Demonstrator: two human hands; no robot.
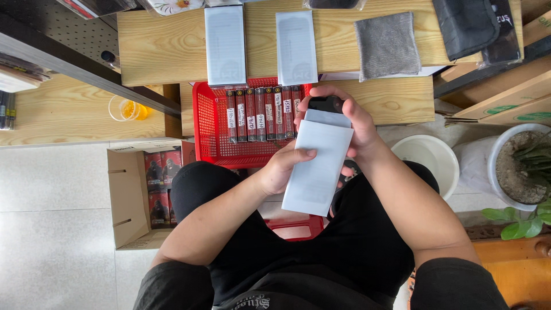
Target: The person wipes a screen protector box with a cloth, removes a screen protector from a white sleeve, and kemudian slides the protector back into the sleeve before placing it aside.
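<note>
A flat, smooth, pale grey-white sleeve (317, 166), rectangular and papery or film-like, sits at the centre of the view, tilted so its top edge leans toward one o'clock. From its upper end a dark, glossy, rounded device (326, 104) pokes out at twelve o'clock.

The left hand (281, 166) lies at nine o'clock of the sleeve, fingers curled narrowly, with the thumb pressed flat on the sleeve's face near its left edge; the other fingers are hidden behind it. The right hand (353, 123) wraps the sleeve's upper right corner at two o'clock, fingers closed over the dark device's top and side, gripping both.

Beyond the hands at eleven o'clock stands a red plastic basket (206, 123) with a mesh wall, holding a row of slim dark-red boxes (263, 113) set upright side by side, each with a small white label. Behind it a light wooden bench (166, 43) carries two more pale flat sleeves (225, 45) lying side by side, and a square grey cloth (387, 45) with a soft nap at one o'clock. At nine o'clock an open brown cardboard box (123, 198) rests on the pale tiled floor. At three o'clock sits a round white bowl (427, 161), and farther right a white pot (519, 166) of gritty soil with green leaves.
</note>
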